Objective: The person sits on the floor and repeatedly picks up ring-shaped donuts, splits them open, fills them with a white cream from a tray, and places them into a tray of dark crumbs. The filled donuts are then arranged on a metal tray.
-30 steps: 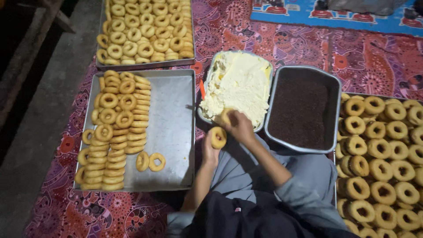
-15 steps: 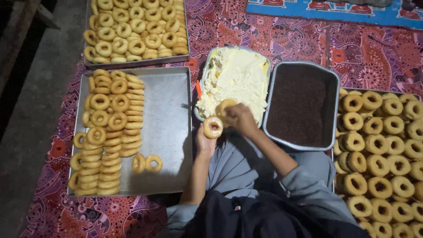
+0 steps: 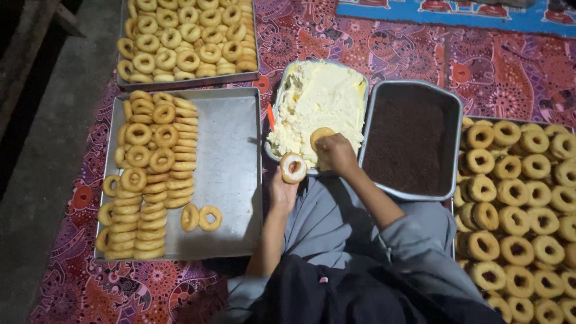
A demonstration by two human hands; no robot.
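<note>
Seen from above: left hand closed around a cream-filled doughnut, held upright at the fingertips with its ring face turned toward the camera, just off the near rim of the cream tray. Right hand curled over a second doughnut piece, pressing it flat-side down into the pale yellow cream at the tray's near edge; grip closed, though exactly how the fingers met the piece could not be made out, perhaps a pinch from above. From the left hand, held doughnut at about twelve o'clock, touching the fingertips; from that doughnut, the piece under the right hand at roughly one o'clock, near but apart. Right hand the nearer of the two to the cream; left hand the nearer to the steel tray at nine o'clock, bare over its right half. On that tray's left side, stacked plain doughnuts in rows, and two loose rings lying flat toward seven o'clock of the left hand. At three o'clock of the right hand, just beside the cream tray, a deep pan of dark sprinkles. Farther at three o'clock, a tray of dark-centred doughnuts; at eleven o'clock, another full tray of doughnuts. Everything set on a red patterned cloth.
</note>
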